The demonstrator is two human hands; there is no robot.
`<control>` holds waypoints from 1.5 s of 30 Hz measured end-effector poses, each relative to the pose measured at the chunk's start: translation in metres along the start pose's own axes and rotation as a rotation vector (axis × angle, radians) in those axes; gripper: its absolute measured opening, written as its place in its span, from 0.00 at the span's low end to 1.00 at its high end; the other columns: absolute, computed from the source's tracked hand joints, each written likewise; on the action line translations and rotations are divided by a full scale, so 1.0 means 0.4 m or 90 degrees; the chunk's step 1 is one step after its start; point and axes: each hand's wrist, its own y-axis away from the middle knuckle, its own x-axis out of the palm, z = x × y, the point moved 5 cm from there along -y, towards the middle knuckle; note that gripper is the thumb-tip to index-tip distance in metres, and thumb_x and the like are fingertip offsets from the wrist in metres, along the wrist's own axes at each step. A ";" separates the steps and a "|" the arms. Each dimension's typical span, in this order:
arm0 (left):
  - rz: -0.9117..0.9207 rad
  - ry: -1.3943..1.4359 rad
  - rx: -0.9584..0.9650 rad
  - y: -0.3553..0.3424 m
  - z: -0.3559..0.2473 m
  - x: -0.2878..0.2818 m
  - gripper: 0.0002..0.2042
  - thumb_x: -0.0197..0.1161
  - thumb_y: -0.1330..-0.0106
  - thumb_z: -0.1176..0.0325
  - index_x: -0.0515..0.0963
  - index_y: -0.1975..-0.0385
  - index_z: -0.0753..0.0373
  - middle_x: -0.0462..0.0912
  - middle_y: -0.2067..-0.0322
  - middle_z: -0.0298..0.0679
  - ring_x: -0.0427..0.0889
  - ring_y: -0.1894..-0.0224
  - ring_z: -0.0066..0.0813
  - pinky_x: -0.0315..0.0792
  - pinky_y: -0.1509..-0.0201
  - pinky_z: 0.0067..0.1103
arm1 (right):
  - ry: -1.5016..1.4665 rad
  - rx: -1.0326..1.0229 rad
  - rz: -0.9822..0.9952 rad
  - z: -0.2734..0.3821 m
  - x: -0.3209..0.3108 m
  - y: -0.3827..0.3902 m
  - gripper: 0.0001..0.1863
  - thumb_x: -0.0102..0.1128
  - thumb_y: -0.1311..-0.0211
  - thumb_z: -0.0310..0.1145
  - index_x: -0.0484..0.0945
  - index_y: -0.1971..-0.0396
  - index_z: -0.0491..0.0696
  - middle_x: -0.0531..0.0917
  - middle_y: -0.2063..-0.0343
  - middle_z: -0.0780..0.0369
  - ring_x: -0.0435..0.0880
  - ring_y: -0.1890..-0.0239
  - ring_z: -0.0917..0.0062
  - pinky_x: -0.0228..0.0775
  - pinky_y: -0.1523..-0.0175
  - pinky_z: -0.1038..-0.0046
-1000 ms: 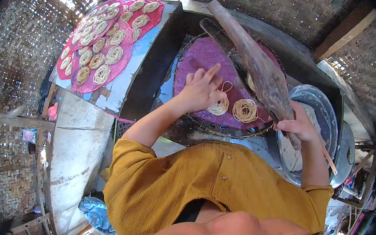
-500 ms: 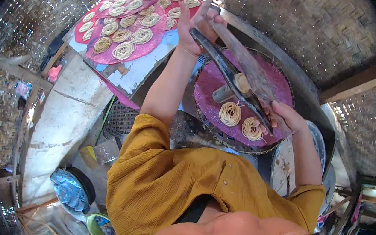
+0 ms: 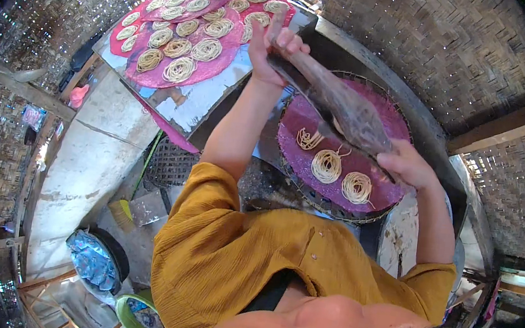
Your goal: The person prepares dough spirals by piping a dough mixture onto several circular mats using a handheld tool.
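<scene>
Press, a long wooden lever, slants above the round purple tray holding three noodle coils, with the left hand clenched round its far end and the right hand grasping its near end, beside pink mats covered in coils.

Wooden press worn, matt; woven basket tray w/ purple cloth; walls woven bamboo.
</scene>
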 end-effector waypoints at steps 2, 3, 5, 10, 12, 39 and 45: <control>0.061 0.000 0.018 -0.028 -0.033 0.023 0.29 0.45 0.42 0.40 0.66 0.48 0.54 0.68 0.83 0.27 0.70 0.77 0.23 0.68 0.60 0.30 | -0.019 -0.033 -0.043 0.032 0.026 -0.012 0.21 0.62 0.52 0.43 0.73 0.66 0.42 0.75 0.79 0.66 0.72 0.79 0.85 0.65 0.75 0.82; 0.049 -0.011 0.028 -0.033 -0.045 0.039 0.28 0.45 0.41 0.40 0.67 0.49 0.55 0.68 0.84 0.27 0.70 0.77 0.23 0.68 0.60 0.30 | -0.030 -0.038 -0.046 0.041 0.043 -0.016 0.20 0.62 0.52 0.43 0.74 0.66 0.42 0.75 0.79 0.66 0.72 0.80 0.85 0.65 0.75 0.82; 0.076 -0.005 0.006 -0.023 -0.062 0.067 0.29 0.44 0.41 0.39 0.67 0.49 0.55 0.68 0.84 0.27 0.71 0.77 0.23 0.68 0.60 0.30 | -0.046 -0.047 -0.056 0.039 0.048 -0.006 0.20 0.62 0.53 0.42 0.74 0.67 0.42 0.75 0.79 0.66 0.72 0.80 0.85 0.65 0.76 0.81; 0.104 0.006 -0.024 0.013 -0.022 0.093 0.29 0.42 0.41 0.38 0.67 0.49 0.54 0.67 0.84 0.27 0.70 0.78 0.23 0.68 0.61 0.30 | -0.009 -0.013 -0.007 0.040 0.048 0.050 0.27 0.64 0.54 0.42 0.73 0.56 0.40 0.78 0.69 0.66 0.72 0.67 0.85 0.65 0.61 0.80; 0.072 0.030 -0.020 0.006 -0.014 0.090 0.29 0.42 0.41 0.38 0.67 0.49 0.54 0.67 0.85 0.27 0.70 0.79 0.22 0.68 0.61 0.30 | 0.072 0.011 -0.066 0.080 0.025 0.078 0.27 0.64 0.55 0.41 0.73 0.55 0.41 0.79 0.66 0.64 0.73 0.64 0.83 0.64 0.56 0.78; -0.269 -0.543 -0.620 0.231 0.219 -0.154 0.24 0.49 0.39 0.52 0.67 0.50 0.64 0.69 0.49 0.42 0.68 0.48 0.33 0.61 0.44 0.28 | -0.028 -0.084 -0.095 -0.039 0.039 0.046 0.29 0.67 0.57 0.42 0.71 0.56 0.40 0.77 0.75 0.63 0.72 0.78 0.86 0.65 0.74 0.81; -0.144 -0.660 -0.669 0.249 0.230 -0.181 0.21 0.49 0.39 0.57 0.68 0.49 0.62 0.70 0.49 0.37 0.66 0.47 0.29 0.58 0.44 0.26 | -0.021 -0.095 -0.137 -0.061 0.027 0.039 0.29 0.67 0.58 0.42 0.71 0.57 0.40 0.78 0.74 0.62 0.73 0.78 0.85 0.65 0.74 0.81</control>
